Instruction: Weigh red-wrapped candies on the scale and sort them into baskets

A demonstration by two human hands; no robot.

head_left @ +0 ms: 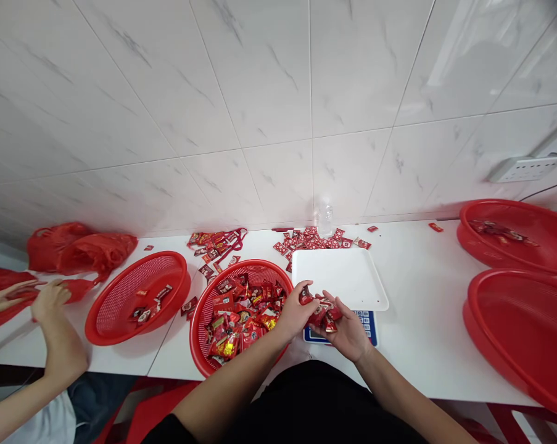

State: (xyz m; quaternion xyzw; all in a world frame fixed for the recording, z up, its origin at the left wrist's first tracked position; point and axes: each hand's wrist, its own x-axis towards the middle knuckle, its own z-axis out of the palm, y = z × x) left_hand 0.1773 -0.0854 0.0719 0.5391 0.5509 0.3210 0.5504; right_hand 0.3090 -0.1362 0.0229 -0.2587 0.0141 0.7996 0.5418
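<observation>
L hand, fingers curled in, grips small red packets together w/ the R hand, which is half-closed, palm up, cupped beneath them. Packets are held over the near edge of a scale's white tray, just above its blue keypad. Close by on the L: a red basket full of wrapped pcs. Behind the tray, loose sachets lie about a clear container. Farther L, past a 2nd basket w/ a few pcs, a co-worker's hands touch red plastic. Far R: 2 more baskets, approx. side by side.
</observation>
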